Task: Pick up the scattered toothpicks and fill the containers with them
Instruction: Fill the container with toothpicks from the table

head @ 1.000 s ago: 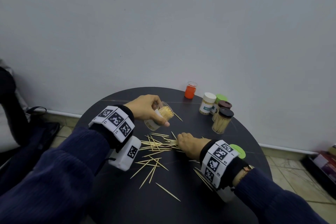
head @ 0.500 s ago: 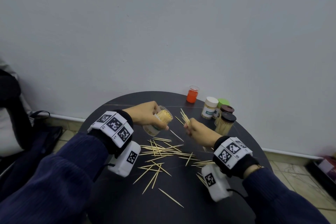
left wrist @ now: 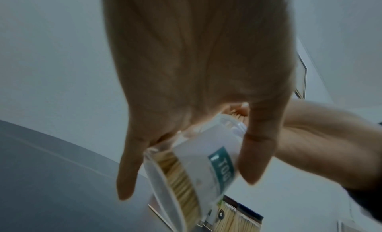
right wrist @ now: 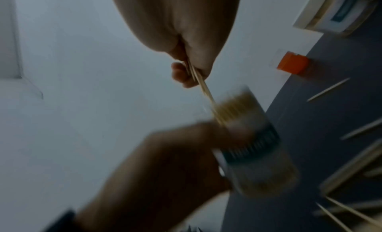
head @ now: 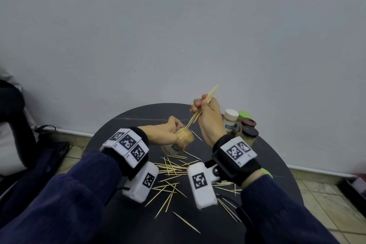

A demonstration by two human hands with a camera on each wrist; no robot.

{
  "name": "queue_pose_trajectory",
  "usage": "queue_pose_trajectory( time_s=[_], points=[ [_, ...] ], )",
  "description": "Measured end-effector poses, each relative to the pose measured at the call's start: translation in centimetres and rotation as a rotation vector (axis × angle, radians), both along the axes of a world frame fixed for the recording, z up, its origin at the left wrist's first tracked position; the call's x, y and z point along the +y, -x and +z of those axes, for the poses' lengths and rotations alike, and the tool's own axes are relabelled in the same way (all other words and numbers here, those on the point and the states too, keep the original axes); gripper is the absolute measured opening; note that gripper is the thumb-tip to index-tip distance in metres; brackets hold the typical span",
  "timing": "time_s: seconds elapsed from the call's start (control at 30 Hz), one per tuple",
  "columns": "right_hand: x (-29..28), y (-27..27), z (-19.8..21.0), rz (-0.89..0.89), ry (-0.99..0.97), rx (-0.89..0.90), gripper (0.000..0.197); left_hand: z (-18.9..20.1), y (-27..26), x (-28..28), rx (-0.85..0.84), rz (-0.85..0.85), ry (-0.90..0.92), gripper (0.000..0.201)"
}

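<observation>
Toothpick bundle (head: 205, 105) being fed into the tilted open container (head: 179, 140)

The container is gripped by the left hand (head: 164, 134) above the table (head: 277, 174); the bundle is pinched by the right hand (head: 210, 117), tips at the nearly full mouth; a gap should be aimed for, then release; scattered toothpicks (head: 172, 170) remain.

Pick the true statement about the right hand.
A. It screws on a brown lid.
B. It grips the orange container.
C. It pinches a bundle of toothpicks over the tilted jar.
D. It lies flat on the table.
C: the right hand pinches a bundle of toothpicks, lower tips at the mouth of the tilted jar held by the left hand.
</observation>
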State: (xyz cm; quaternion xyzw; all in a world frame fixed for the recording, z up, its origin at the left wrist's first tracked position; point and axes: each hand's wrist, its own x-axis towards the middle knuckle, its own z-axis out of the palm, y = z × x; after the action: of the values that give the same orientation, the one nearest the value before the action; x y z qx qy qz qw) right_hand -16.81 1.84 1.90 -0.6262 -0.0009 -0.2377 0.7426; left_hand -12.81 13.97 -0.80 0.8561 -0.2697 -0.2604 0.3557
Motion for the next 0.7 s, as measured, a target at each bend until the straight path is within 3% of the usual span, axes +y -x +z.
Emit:
queue_pose_trajectory(
  time_s=[0.2,0.33,0.4,0.53,0.7],
  points=[
    [1.6,1.0,-2.1,0.081,0.095,0.098,0.021,0.5,0.2,0.2,0.000,-0.010,0.095,0.097],
    [1.8,1.1,-2.9,0.081,0.159,0.114,0.019,0.9,0.2,0.0,0.013,-0.048,0.192,0.068],
    [1.7,1.3,-2.9,0.090,0.187,0.141,0.014,0.8,0.2,-0.1,0.023,-0.056,0.211,0.068],
    [1.0,1.4,-2.8,0.025,0.213,0.133,0.026,0.4,0.1,0.0,0.037,-0.049,0.172,0.046],
    [0.8,1.3,-3.0,0.006,0.253,0.143,0.037,0.4,0.2,-0.2,0.018,-0.015,0.152,0.062]
  ],
)
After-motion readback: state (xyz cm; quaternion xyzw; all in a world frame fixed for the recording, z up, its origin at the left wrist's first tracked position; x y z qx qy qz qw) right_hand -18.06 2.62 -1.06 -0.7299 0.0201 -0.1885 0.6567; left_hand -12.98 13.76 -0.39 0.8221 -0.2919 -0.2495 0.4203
